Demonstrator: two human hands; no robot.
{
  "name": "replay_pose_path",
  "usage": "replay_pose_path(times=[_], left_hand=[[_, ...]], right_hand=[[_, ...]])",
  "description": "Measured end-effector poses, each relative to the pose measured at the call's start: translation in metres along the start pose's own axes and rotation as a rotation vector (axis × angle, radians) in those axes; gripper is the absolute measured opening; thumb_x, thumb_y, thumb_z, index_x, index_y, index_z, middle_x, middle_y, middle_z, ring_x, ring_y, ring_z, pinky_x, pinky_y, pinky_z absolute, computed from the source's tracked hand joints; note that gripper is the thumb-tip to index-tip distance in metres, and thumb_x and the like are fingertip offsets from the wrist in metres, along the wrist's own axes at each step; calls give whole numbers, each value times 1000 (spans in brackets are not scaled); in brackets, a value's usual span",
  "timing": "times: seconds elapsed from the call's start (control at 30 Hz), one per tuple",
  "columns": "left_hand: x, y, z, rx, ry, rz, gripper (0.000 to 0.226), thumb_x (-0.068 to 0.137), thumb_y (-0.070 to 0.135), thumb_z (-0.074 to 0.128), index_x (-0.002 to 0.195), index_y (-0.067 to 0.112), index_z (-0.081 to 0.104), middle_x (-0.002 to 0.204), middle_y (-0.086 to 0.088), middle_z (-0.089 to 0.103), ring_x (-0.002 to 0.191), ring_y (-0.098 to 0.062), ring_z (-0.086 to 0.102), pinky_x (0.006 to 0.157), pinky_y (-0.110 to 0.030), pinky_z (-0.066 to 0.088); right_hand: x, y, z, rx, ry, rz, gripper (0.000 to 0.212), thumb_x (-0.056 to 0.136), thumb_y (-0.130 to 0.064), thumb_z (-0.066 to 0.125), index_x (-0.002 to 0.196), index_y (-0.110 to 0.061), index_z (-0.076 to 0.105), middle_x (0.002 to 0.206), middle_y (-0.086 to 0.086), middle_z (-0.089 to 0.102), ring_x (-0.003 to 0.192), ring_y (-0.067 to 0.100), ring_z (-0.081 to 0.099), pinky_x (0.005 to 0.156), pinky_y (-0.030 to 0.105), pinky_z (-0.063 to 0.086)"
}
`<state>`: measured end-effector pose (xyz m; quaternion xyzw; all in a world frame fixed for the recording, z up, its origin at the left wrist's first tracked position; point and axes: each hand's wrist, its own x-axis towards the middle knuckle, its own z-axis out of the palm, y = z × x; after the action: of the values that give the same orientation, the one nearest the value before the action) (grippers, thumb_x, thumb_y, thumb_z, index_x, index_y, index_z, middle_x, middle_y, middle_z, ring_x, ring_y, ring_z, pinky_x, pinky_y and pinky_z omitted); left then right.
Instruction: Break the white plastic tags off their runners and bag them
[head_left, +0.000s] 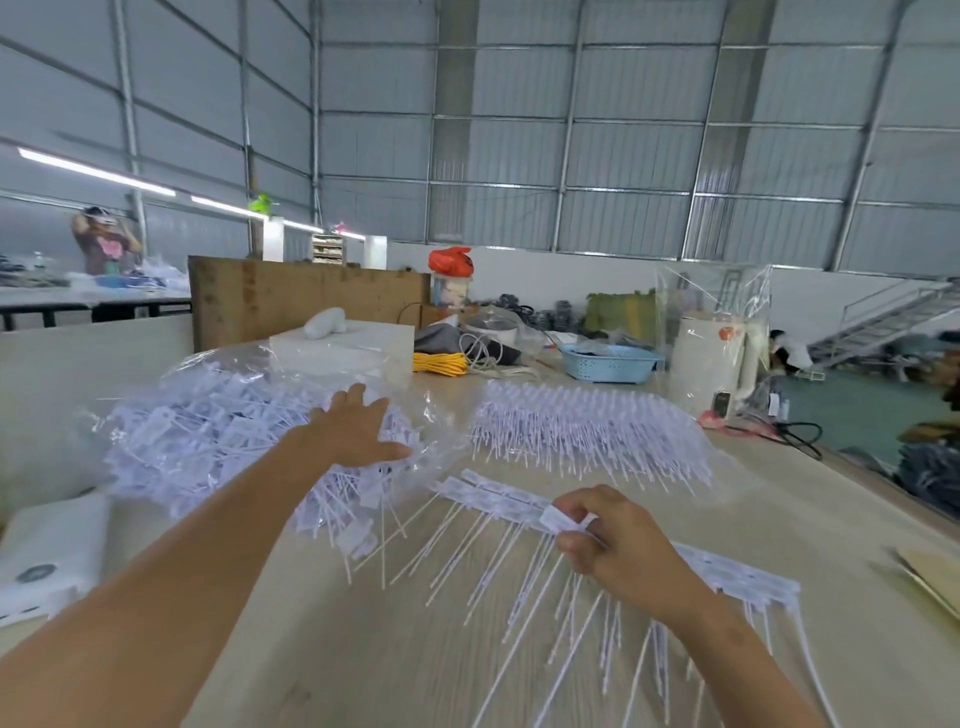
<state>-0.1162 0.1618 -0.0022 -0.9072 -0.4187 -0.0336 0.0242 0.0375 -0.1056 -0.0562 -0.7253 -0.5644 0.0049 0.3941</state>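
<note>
The left hand (358, 431) reaches out flat, fingers straight and spread, and rests on top of the clear plastic bag (218, 415) heaped with loose white tags (171, 441). The bag's mouth lies just below that hand, where tags spill out onto the bench (322, 649).

The right hand (605, 540) is nearer the body, its fingers curled, pinching the flat head of one tag (558, 519) between thumb and fingertips. That tag belongs to a strip of tags (498, 493) that lies across the bench and passes under the hand, running from up-left of it to down-right, with thin tails fanning out toward the person.

Beyond the right hand, farther along the bench, lies a large bundle of tag strips (587, 431), partly on clear plastic. Past it stand a blue basket (610, 362) and a white jug (706, 358), with a yellow coil of rope (441, 362) to their left.
</note>
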Motion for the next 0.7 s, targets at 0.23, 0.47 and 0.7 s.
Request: replay_pose_path(times=[0.23,0.47,0.7], left_hand=[[-63,88,-20,-223,341,230,33,96,39,47,81,13,60,85,-10,64,86,-26,64,68,-32,46],[-76,157,43,-1222,-155,274,59,91,54,47,83,-1,65,61,-12,67,47,-17,59,51,-27,49],[-74,159,61,-1456,131,260,31,98,27,50,75,6,55,43,-2,50,34,-9,45,40,-18,38]], right_hand=[[-2,-5,2,18,-73,29,36,85,2,59,107,-26,57,106,3,50,97,17,54,76,13,42],[-2,5,5,22,64,2,33,80,5,63,108,-11,59,98,1,46,86,6,52,73,2,36],[3,7,15,-60,166,153,41,85,-18,65,122,-13,48,106,-2,42,90,12,49,76,22,42]])
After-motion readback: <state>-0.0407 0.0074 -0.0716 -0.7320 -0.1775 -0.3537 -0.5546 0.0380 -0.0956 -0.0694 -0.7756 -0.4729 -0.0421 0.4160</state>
